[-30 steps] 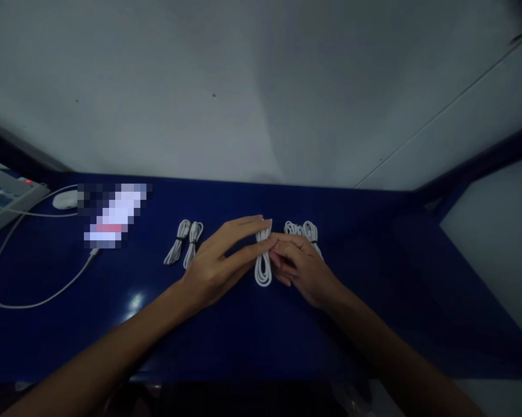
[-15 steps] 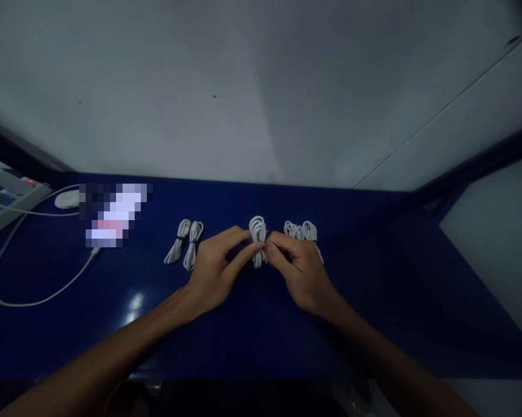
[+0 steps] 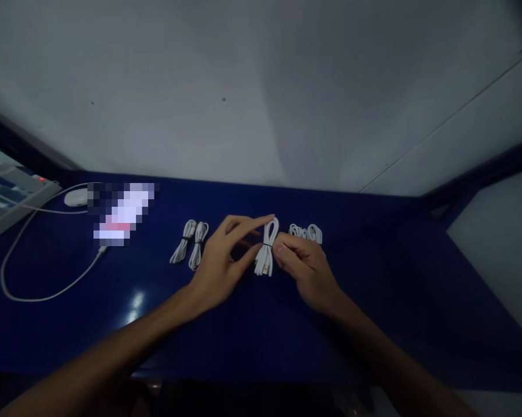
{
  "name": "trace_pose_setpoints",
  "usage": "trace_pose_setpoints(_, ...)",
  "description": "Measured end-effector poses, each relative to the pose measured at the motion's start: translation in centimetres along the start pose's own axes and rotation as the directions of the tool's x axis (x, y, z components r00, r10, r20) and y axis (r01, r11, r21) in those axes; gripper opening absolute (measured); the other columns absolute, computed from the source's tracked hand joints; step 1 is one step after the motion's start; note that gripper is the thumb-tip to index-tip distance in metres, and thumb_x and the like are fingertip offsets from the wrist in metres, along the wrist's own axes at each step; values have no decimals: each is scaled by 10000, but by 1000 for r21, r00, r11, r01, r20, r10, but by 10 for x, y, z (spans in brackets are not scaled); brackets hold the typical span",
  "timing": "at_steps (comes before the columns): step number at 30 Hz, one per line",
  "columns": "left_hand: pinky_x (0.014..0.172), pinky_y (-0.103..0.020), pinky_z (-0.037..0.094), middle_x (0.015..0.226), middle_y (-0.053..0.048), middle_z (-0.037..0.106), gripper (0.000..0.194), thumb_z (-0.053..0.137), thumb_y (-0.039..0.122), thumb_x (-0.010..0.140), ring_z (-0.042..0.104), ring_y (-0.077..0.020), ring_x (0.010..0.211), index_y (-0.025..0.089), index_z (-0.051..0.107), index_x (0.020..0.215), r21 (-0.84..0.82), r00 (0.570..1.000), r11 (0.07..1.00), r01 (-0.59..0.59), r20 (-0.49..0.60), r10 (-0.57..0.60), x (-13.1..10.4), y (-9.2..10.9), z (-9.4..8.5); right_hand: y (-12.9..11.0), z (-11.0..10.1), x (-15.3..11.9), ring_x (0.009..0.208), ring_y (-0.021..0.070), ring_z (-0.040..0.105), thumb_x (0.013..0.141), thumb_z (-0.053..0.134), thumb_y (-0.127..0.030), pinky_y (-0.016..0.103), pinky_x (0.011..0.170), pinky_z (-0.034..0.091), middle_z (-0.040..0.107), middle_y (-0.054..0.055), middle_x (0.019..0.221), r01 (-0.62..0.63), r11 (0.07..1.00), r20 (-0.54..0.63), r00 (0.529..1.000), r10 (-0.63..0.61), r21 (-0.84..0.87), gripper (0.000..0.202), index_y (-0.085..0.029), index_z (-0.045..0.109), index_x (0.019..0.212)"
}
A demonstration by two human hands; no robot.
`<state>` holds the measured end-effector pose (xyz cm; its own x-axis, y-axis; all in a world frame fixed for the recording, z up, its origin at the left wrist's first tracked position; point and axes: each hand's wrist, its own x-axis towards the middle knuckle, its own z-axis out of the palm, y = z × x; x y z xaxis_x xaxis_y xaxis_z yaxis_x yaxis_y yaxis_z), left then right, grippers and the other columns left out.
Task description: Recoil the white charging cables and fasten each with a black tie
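A bundled white USB cable (image 3: 268,236) is between my hands, its loop at the top and its metal plug at the lower end. A thin black tie (image 3: 267,245) goes around its middle. My left hand (image 3: 226,252) is open, its index finger stretched to the top of the loop and its thumb beside the tie. Closed against the bundle's right side, my right hand (image 3: 304,263) pinches at the tie; its fingertips are partly hidden. Two tied white cables (image 3: 190,243) lie left of my left hand. More white cable bundles (image 3: 305,233) lie behind my right hand, partly covered.
The blue table (image 3: 243,341) meets a grey wall (image 3: 178,116) at the back. At the left lie a blurred-out phone (image 3: 126,211) with a charging cable (image 3: 39,299), a white rounded object (image 3: 76,197) and a pale box-like thing (image 3: 22,197) with a red light.
The cable bundle has tilted, and its tie and plug now show. My left fingers have loosened and spread, the index reaching to the loop's top. The whole view has shifted slightly.
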<state>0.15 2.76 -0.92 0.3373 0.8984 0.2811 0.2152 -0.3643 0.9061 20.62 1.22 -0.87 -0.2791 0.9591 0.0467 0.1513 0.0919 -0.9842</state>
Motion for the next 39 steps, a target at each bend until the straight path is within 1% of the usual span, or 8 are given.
trace_pose_setpoints(4,1159,-565,560,1555,-100,588,522,733,93,1014,583,-293,1449,370,719,1456,205,949,930,-305,-14,314,-2,-7,-1,1,-3,4,552,117,319,1103,543,-358,292,523,232,410,-44,646,-99,987,96,992,87,128,425,-219,502,704)
trace_pose_setpoints(7,1115,-532,600,1464,-94,710,469,708,115,1044,684,-259,1350,338,717,1457,172,944,929,-328,22,329,-2,-9,-3,0,-8,7,496,103,246,1103,539,-377,289,490,192,352,-70,579,-171,966,190,973,134,194,428,-223,516,705)
trace_pose_setpoints(16,915,-374,612,1000,-46,832,170,761,347,1043,772,-213,937,263,883,1128,-90,997,993,78,-21,-80,-1,-1,2,-2,-16,11,537,114,283,1129,529,-400,290,513,223,405,-56,643,-144,979,185,976,116,144,402,-219,552,771)
trace_pose_setpoints(20,743,-320,608,783,-10,785,424,741,390,1056,761,-187,737,203,703,1435,-255,966,936,242,-31,-258,1,1,5,-1,-7,8,647,145,414,1134,534,-366,310,607,308,489,-23,713,-20,1000,63,998,20,3,402,-217,538,761)
trace_pose_setpoints(26,703,-382,657,741,-25,797,583,712,364,1063,795,-234,629,202,505,1584,-550,886,700,456,207,-415,6,5,0,3,3,3,654,163,462,1136,538,-338,337,665,333,564,-12,737,79,989,39,996,-75,-126,353,-224,591,806)
trace_pose_setpoints(31,840,-416,648,903,-49,780,272,634,332,1109,788,-240,865,272,775,1334,-87,986,982,168,33,-166,3,2,-4,5,3,3,623,155,409,1143,529,-375,326,611,294,486,-24,701,42,997,1,999,-42,-71,385,-228,537,787)
trace_pose_setpoints(35,1017,-476,609,1344,-131,673,353,699,217,1062,703,-265,1207,263,749,1409,287,979,938,-195,-1,204,-1,-5,-4,6,-1,7,637,141,394,1141,519,-387,306,606,323,461,-25,728,-8,998,26,1000,6,57,411,-223,494,765)
trace_pose_setpoints(39,1110,-463,579,1465,-120,677,357,712,194,1063,687,-243,1306,262,732,1413,247,962,930,-271,50,267,0,-6,-5,4,-7,10,577,121,297,1136,517,-387,292,554,268,404,-44,691,-68,989,99,994,54,135,410,-222,501,760)
